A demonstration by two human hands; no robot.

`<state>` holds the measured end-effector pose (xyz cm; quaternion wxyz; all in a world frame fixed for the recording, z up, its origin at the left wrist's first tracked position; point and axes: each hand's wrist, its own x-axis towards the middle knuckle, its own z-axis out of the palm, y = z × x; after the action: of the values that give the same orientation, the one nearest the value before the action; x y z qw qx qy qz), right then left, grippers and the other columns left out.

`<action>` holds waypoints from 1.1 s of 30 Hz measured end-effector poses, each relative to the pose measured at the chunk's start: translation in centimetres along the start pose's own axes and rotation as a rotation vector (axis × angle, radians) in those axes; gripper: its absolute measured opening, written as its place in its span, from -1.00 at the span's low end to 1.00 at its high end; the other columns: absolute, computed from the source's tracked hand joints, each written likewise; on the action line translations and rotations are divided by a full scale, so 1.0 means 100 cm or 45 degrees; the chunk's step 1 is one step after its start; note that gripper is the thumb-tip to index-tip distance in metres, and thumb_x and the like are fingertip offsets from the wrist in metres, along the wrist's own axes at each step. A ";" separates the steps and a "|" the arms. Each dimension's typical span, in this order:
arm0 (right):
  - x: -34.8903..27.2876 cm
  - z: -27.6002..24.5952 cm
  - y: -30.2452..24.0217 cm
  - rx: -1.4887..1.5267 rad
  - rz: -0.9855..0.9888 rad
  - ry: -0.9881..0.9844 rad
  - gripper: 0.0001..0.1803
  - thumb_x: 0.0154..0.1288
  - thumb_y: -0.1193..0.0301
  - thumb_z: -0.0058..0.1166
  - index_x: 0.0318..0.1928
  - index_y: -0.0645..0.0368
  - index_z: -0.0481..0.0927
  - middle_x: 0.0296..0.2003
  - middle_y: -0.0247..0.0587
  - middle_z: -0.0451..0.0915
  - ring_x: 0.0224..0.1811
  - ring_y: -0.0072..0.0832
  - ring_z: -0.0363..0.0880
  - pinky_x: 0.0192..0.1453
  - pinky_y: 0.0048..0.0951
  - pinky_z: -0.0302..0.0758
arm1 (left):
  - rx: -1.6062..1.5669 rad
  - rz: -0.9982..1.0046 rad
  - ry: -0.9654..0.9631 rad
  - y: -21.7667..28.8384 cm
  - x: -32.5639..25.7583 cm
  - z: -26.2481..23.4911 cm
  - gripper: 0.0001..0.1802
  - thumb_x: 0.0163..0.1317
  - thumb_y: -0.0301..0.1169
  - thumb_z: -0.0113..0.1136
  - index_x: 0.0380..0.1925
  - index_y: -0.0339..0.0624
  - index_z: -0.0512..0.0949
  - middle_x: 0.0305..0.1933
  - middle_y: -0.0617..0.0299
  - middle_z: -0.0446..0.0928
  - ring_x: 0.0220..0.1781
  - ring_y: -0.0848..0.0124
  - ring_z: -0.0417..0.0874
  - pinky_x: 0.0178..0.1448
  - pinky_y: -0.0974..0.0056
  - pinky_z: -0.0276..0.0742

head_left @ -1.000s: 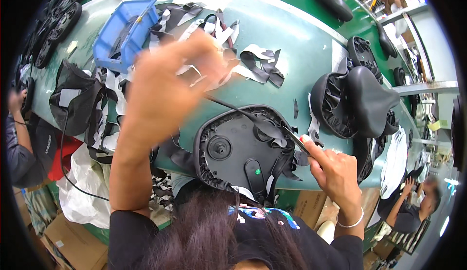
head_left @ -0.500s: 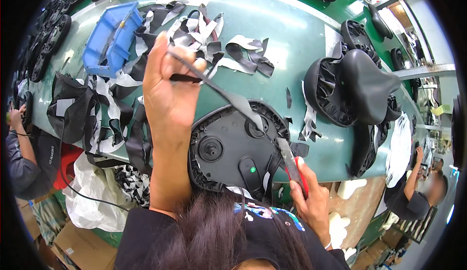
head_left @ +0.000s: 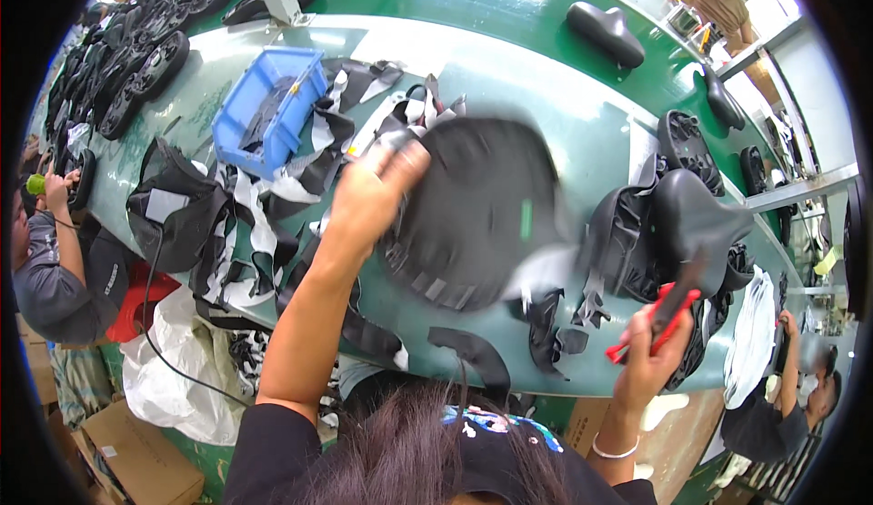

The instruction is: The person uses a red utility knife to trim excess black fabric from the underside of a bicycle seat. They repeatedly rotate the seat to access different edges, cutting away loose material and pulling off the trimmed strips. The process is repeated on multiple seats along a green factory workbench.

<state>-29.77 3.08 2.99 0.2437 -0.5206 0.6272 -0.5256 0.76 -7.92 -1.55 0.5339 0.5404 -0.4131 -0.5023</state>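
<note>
A black bicycle saddle, blurred by motion, is held by its far left rim in my left hand, fingers closed round the edge. Its underside faces me and a pale flap hangs at its right end. My right hand grips a red utility knife, its blade pointing up and away from the saddle I hold. A curved black offcut strip lies at the table's near edge. More dark scraps lie just right of it.
A blue bin with dark scraps stands at the left, beside tangled offcuts. Finished-looking saddles are stacked at the right. Saddle shells cover the far left. Co-workers sit left and right; another person is at the far right.
My left hand has let go of the black strip and now holds the saddle, which has turned and moved up the table. My right hand with the knife has swung right.
</note>
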 end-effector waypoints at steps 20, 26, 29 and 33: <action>0.447 0.230 0.119 0.843 0.487 0.004 -0.55 0.07 0.46 0.28 -0.02 0.02 0.41 -0.22 -0.23 0.43 -0.37 -0.24 0.54 -0.38 -0.09 0.61 | 0.167 0.476 -0.558 -0.054 0.043 0.086 -0.77 0.22 -0.36 0.26 -0.48 -0.34 0.56 -0.59 0.20 0.47 -0.58 0.48 0.42 -0.48 0.35 0.32; 0.421 0.203 0.081 0.553 0.294 -0.090 -0.44 0.09 0.36 0.25 0.13 -0.02 0.39 -0.11 -0.28 0.43 -0.18 -0.41 0.47 -0.43 -0.39 0.53 | 0.172 0.438 -0.558 -0.052 0.048 0.086 -0.70 0.30 -0.31 0.18 -0.48 -0.35 0.56 -0.58 0.19 0.49 -0.57 0.41 0.45 -0.44 0.32 0.38; 0.343 0.153 0.014 0.071 0.035 -0.434 -0.62 0.08 0.32 0.22 -0.05 0.06 0.55 -0.26 -0.36 0.53 -0.32 -0.55 0.47 -0.40 -0.48 0.43 | -0.073 0.188 -0.593 -0.063 0.052 0.084 -0.68 0.36 -0.20 0.09 -0.22 -0.29 0.53 -0.40 0.21 0.56 -0.44 0.44 0.52 -0.34 0.37 0.47; 0.177 0.098 -0.040 -0.805 -0.993 -0.654 -0.60 -0.10 0.40 0.30 -0.12 -0.03 0.64 -0.24 -0.04 0.49 -0.27 -0.11 0.58 -0.26 -0.25 0.56 | -0.892 -0.213 -0.494 -0.061 0.064 0.079 -0.53 0.39 -0.04 -0.01 0.03 -0.22 0.42 -0.14 0.07 0.56 -0.13 0.40 0.61 -0.08 0.31 0.55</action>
<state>-25.83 -16.65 7.66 0.0085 -0.8728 0.4357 -0.2196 -6.54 -14.97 -7.64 0.5552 0.2527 -0.2646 -0.7469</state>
